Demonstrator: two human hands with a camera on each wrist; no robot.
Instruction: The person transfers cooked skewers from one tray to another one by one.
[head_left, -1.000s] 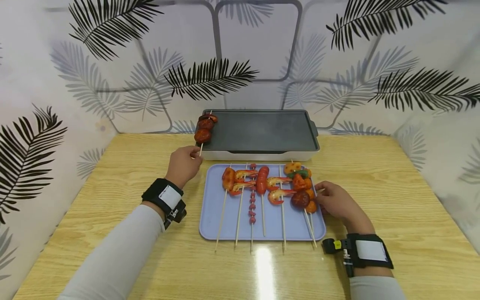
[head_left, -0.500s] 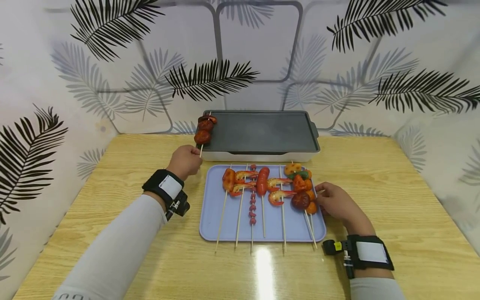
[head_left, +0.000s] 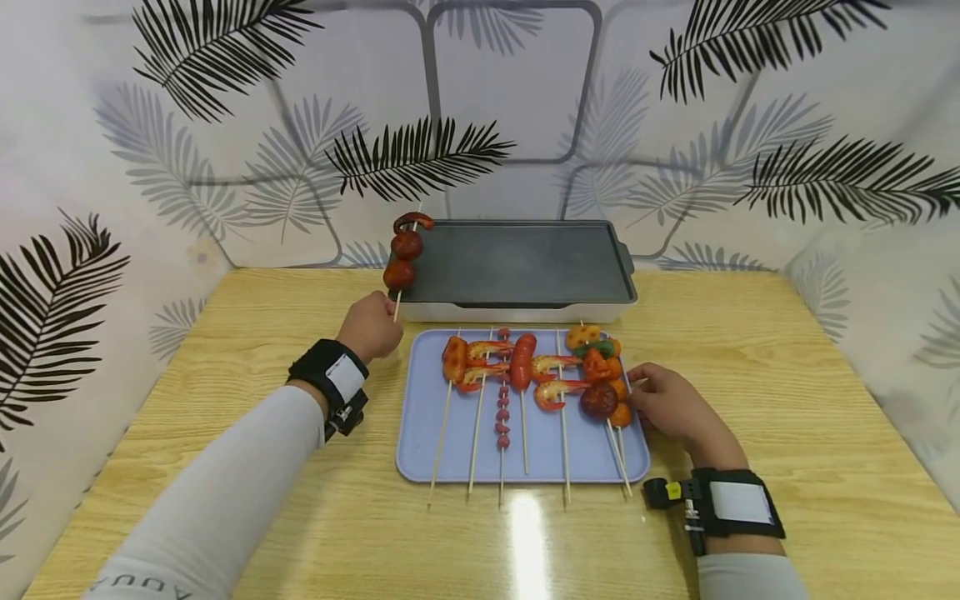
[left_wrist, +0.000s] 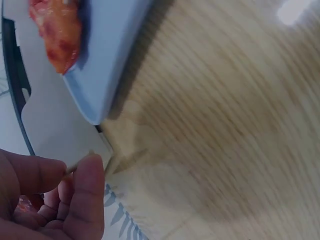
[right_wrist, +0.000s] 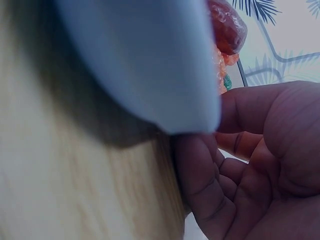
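Note:
My left hand (head_left: 371,327) pinches the bare end of a skewer (head_left: 407,247) strung with glossy red-brown pieces. Those pieces overlap the left end of a dark grill plate (head_left: 525,262) in the head view. In the left wrist view, thumb and index finger meet on the thin stick (left_wrist: 71,169), while most of its food is hidden by the hand. A lavender tray (head_left: 420,437) lies in front of the grill. My right hand (head_left: 671,402) grips its right edge, with fingers above and below the rim (right_wrist: 200,122) in the right wrist view.
Several food skewers lie on the tray: shrimp (head_left: 561,392), a sausage (head_left: 522,362), small pink beads (head_left: 503,417) and mixed pieces (head_left: 597,367) at the right. Their sticks overhang the front rim. A patterned backdrop (head_left: 510,100) stands behind the wooden table (head_left: 360,533).
The skewer in my left hand has risen slightly and shifted left, its tip now above the grill's back rim. My right hand stays on the tray's edge.

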